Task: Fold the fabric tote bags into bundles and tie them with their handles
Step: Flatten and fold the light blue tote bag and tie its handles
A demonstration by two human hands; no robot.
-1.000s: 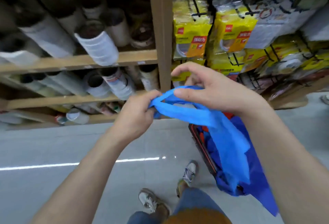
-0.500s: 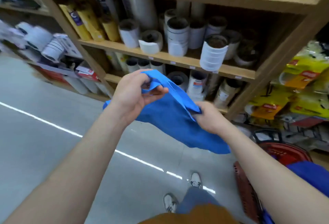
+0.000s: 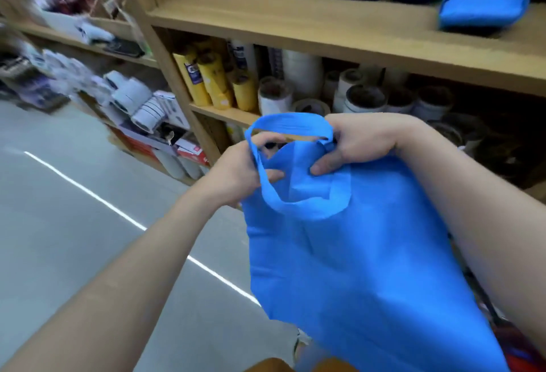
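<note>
A light blue fabric tote bag [image 3: 354, 268] hangs unfolded in front of me, its body drooping down and to the right. My left hand [image 3: 236, 171] pinches the left end of the bag's top edge, with one handle looped over its fingers. My right hand [image 3: 357, 144] grips the top edge at the right. One handle [image 3: 288, 126] arches between the two hands; the other handle [image 3: 310, 206] sags against the bag's front. On the wooden shelf above lie several tied blue bundles [image 3: 484, 2].
The wooden shelving unit [image 3: 295, 26] stands straight ahead, with rolls of tape and yellow tubes [image 3: 215, 82] on its lower shelf. More stocked shelves run off to the left. Grey floor [image 3: 74, 224] with a white line lies below left. A red basket edge [image 3: 508, 339] shows at lower right.
The view swung up and left to the shelf holding the tied bundles. The bag, crumpled between my hands before, now hangs open flat with both hands at its top edge.
</note>
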